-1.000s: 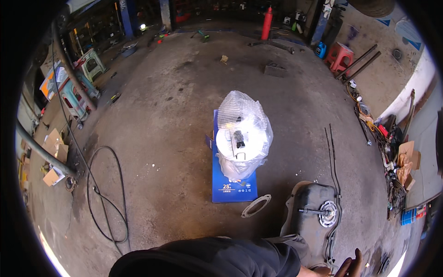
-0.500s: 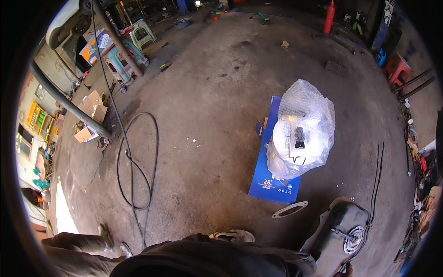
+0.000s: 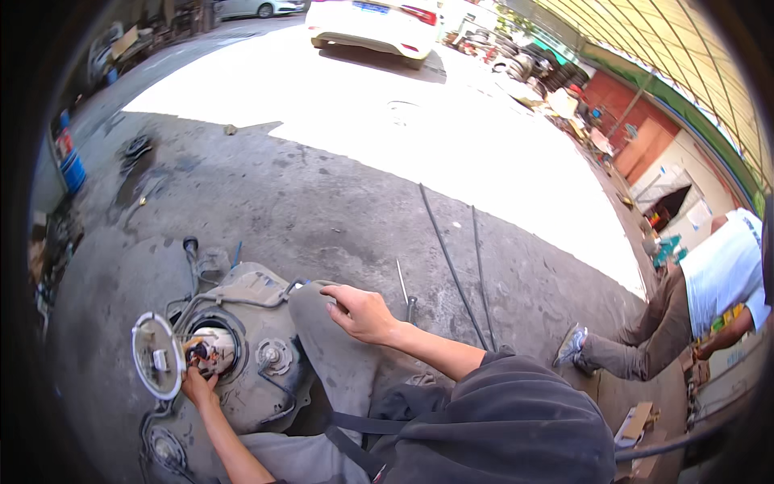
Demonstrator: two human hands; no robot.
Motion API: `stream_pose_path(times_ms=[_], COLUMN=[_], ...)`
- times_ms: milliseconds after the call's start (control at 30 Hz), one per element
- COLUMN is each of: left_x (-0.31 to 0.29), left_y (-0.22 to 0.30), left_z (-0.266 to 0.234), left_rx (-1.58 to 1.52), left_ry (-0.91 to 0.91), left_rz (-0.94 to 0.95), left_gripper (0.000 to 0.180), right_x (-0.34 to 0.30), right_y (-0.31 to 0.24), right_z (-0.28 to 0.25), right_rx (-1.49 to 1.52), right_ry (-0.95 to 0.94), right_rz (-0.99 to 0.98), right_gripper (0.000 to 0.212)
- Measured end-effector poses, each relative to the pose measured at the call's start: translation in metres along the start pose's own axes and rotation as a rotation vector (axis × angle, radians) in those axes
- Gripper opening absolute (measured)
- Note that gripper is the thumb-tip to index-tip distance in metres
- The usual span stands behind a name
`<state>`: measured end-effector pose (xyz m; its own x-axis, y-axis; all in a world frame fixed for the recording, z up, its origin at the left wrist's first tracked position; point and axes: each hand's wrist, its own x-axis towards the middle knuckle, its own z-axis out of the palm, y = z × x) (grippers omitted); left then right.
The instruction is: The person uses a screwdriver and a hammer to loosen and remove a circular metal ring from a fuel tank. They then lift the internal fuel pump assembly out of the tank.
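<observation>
A dusty fuel tank [image 3: 254,294] lies on the ground at the left, a large round opening in its top. A fuel pump [image 3: 216,348] stands in that opening, wires and small parts showing. Its round, pale-rimmed cover [image 3: 158,355] is tilted up beside it. My left hand [image 3: 200,382] reaches to the pump's near side with its fingers closed at the wires; the fingertips are partly hidden. Above my bent knee in grey trousers [image 3: 322,323], my right hand [image 3: 363,315] holds nothing, thumb and fingers apart and slightly bent.
A screwdriver [image 3: 411,308] lies beyond my right arm, near two dark hoses [image 3: 453,270]. Another round fitting [image 3: 167,449] is at the lower left. To the right stands a person in a white shirt [image 3: 726,262]. A white car [image 3: 371,28] is parked in the sunlight.
The view has swung from the floor with the blue box and bubble-wrapped part to the fuel tank. Both my hands now show; before, only part of one hand showed at the lower edge.
</observation>
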<state>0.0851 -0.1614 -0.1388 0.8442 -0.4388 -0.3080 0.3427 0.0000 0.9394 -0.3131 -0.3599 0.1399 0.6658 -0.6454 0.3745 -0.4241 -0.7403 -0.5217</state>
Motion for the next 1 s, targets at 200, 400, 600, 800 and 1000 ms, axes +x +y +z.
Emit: stream_pose_path(times_ms=[200, 400, 600, 800, 1000], left_x=[-0.072, -0.06, -0.056, -0.057, -0.055], left_y=[0.094, 0.088, 0.079, 0.077, 0.076], left_z=[0.035, 0.083, 0.125, 0.147, 0.151], left_rx=[0.269, 0.416, 0.438, 0.449, 0.462], left_ry=[0.174, 0.008, -0.122, -0.216, -0.255], left_rz=[0.169, 0.231, 0.253, 0.264, 0.268], left_gripper=[0.038, 0.038, 0.039, 0.04, 0.04], right_x=[-0.137, -0.17, -0.174, -0.183, -0.187], right_y=[0.073, 0.064, 0.061, 0.057, 0.048], right_z=[0.01, 0.001, -0.007, -0.023, -0.018], right_rx=[-0.15, -0.257, -0.347, -0.316, -0.374], right_ry=[0.002, 0.144, 0.242, 0.271, 0.317], right_rz=[0.57, 0.722, 0.759, 0.813, 0.734], right_gripper=[0.049, 0.043, 0.042, 0.041, 0.04])
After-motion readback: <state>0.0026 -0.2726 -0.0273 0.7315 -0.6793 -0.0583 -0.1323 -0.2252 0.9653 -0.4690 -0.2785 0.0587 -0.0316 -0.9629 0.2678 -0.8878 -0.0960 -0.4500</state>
